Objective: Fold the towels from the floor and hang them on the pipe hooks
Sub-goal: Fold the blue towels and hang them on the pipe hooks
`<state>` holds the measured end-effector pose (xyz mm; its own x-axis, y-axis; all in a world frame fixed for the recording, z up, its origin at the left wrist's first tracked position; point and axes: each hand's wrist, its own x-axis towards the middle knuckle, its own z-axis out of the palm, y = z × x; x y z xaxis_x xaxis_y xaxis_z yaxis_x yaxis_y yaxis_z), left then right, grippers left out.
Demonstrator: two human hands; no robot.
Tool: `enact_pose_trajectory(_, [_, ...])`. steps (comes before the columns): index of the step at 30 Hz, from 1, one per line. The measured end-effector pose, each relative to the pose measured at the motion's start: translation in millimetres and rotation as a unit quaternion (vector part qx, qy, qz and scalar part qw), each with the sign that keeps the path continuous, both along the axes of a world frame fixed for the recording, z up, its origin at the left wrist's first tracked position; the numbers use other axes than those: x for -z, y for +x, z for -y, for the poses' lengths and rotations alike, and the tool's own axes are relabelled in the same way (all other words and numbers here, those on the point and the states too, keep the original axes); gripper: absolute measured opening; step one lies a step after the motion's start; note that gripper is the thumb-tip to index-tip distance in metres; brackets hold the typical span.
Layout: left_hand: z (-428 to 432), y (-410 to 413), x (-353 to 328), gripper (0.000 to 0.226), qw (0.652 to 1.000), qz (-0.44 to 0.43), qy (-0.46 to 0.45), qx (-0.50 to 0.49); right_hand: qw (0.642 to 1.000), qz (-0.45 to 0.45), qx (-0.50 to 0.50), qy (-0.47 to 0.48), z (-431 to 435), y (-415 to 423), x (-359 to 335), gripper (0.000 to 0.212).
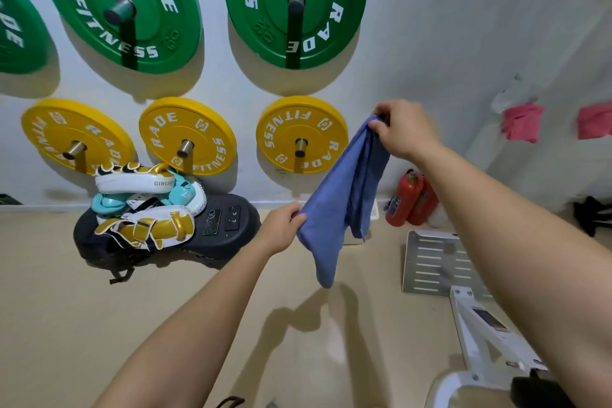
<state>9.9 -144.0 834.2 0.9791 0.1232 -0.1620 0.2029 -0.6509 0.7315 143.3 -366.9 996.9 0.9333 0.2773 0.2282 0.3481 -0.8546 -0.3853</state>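
Note:
A blue towel (337, 205) hangs in the air in front of me, above the beige floor. My right hand (405, 129) pinches its top corner, held high. Lower down, my left hand (281, 228) grips the towel's left edge. The cloth drapes in loose folds and its bottom tip points at the floor. Two pink towels (521, 122) (594, 121) hang on the right wall, blurred; what they hang from is hard to make out.
Green and yellow weight plates (299, 134) hang on wall pegs. Boxing pads (145, 202) lie piled on a dark device (225, 225) on the floor. Red fire extinguishers (409, 199) stand by the wall. A slotted metal plate (437, 265) and a white machine frame (490, 338) lie at the right.

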Motion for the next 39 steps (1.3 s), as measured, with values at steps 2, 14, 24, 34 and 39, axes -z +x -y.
enact_pose_trajectory(2, [-2.0,-4.7,3.1,0.026,1.0,0.018,-0.009,-0.018,0.999,-0.004,0.044,-0.027,11.6,-0.1,3.1,0.017])
enact_pose_trajectory(14, [13.7,16.2,-54.6,0.014,0.984,0.135,0.061,0.096,0.951,-0.247,-0.184,-0.024,-32.5,-58.3,79.1,0.01])
enact_pose_trajectory(24, [-21.6,-13.0,-12.3,0.007,0.997,0.015,0.072,0.031,0.969,-0.188,-0.158,0.017,-22.8,-20.4,60.4,0.014])
enact_pose_trajectory(34, [-24.7,-8.1,0.9,0.028,0.995,0.035,0.08,-0.058,0.986,-0.141,-0.071,-0.051,18.5,16.9,52.6,0.008])
enact_pose_trajectory(39, [-27.5,1.9,-8.0,0.018,0.988,0.062,0.083,-0.115,0.981,-0.192,-0.025,-0.006,37.2,9.9,74.0,0.021])
